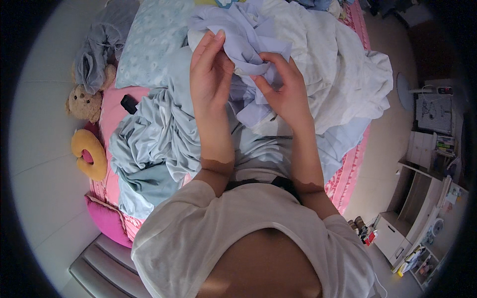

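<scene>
A thin lavender piece of clothing [248,42] is bunched up in front of me on the bed. My right hand [288,92] pinches a fold of it between thumb and fingers. Just left of that fold is my left hand [211,74], its fingers stretched upward and loosely bent, the palm turned toward the cloth. Its fingertips lie against the edge of the fabric, without a visible grip. More lavender fabric hangs below, between my wrists. The garment's exact kind is hidden by its folds.
A white blanket [328,69] spreads to the right, a rumpled grey-blue sheet [154,139] to the left. Beyond lie a light-blue pillow [154,44] and a black object [129,104]. A teddy bear [83,103] and yellow neck pillow [89,154] line the wall; a white desk [417,198] stands right.
</scene>
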{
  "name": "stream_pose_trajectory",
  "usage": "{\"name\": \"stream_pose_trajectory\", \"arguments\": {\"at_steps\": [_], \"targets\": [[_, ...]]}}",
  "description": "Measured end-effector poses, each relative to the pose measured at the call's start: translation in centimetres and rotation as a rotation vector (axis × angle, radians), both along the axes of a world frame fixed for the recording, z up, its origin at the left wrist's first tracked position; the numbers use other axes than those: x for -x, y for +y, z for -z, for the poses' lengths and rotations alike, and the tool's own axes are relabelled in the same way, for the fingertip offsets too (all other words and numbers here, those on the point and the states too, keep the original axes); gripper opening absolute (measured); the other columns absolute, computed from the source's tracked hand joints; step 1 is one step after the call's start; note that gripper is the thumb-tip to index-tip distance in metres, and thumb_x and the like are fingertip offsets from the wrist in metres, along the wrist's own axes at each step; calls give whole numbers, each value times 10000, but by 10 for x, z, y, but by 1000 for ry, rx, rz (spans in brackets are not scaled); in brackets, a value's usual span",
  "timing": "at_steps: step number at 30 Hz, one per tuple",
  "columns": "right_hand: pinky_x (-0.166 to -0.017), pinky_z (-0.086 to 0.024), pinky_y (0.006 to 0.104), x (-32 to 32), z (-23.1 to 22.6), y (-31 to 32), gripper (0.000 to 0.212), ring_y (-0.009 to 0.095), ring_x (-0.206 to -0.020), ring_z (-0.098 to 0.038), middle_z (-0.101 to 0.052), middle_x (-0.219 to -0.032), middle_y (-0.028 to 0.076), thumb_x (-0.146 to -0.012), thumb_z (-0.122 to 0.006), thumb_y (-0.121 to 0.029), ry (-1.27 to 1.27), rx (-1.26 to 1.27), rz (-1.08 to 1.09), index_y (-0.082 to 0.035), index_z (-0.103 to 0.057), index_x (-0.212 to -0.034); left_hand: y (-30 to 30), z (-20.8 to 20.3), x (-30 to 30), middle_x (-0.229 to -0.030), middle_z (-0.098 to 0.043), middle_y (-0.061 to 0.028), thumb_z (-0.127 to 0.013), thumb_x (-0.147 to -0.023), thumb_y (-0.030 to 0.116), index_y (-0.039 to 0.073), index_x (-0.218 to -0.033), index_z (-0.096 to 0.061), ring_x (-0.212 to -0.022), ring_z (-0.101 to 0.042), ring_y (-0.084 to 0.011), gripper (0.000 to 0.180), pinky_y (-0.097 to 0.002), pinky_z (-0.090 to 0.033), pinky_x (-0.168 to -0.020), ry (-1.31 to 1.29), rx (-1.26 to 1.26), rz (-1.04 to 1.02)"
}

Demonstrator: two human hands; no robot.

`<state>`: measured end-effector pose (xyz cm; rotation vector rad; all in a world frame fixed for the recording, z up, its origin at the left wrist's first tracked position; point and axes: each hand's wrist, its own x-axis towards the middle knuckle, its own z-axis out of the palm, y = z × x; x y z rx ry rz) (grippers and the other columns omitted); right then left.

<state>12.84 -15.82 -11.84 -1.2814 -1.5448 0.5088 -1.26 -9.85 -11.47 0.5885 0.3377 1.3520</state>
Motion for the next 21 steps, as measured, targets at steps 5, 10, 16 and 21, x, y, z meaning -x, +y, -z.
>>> {"name": "stream_pose_trajectory", "arguments": {"at_steps": [5,10,16,21], "targets": [[-677,-453,325,-2,4,0,310,264,-809,-569,-575,-912,119,-705,-674,-95,2,-31,54,-77,-582,-1000,-10,-24,-17,-937,-583,-46,-528,-865,108,6,-947,-531,-830,-534,-97,131,-254,-420,-717,172,-27,-110],[-596,-447,297,-3,8,1,245,229,-673,-572,-583,-776,108,-685,-687,-109,163,-2,248,-48,-616,-912,-18,-19,-26,-955,-583,-65,-585,-792,24,-19,-1027,-526,-915,-542,-142,246,-269,-410,-823,573,-312,-132],[-527,-409,263,-10,25,5,267,173,-594,-532,-585,-742,99,-689,-694,-111,230,-194,238,-33,-628,-936,-17,-18,-29,-1054,-545,-107,-696,-656,42,-25,-1050,-557,-1005,-520,-221,423,-284,-387,-879,886,-668,-125],[-534,-417,270,-8,11,0,263,175,-596,-538,-588,-736,107,-704,-696,-124,133,-52,268,-27,-639,-942,-13,-16,-28,-1043,-550,-110,-694,-653,33,-25,-1022,-575,-995,-526,-215,391,-279,-402,-853,903,-658,-172]]}}
